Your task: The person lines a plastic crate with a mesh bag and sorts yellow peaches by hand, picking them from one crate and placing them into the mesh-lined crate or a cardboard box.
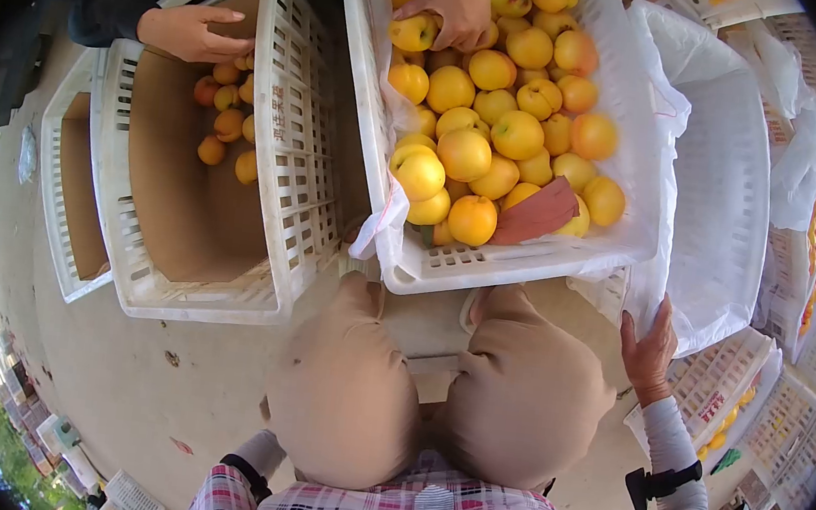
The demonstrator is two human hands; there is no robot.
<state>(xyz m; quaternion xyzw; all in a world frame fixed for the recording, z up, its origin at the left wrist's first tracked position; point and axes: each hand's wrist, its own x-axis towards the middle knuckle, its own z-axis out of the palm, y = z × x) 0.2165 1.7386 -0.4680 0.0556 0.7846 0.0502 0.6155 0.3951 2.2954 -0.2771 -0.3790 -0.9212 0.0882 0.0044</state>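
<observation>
My right hand is at the lower right corner of the fruit crate, thumb and fingers closed on the white plastic liner that hangs there. My left hand is out of sight; only its grey sleeve shows beside my left knee. In front of my knees stands a white crate full of yellow-orange fruit. A reddish piece lies on the fruit near the crate's front. Right of this crate sits another white crate lined with plastic.
A co-worker's hand touches fruit in the full crate. Their other hand is over a cardboard-lined crate with several fruits. Another crate stands farther left. Stacked crates line the right side.
</observation>
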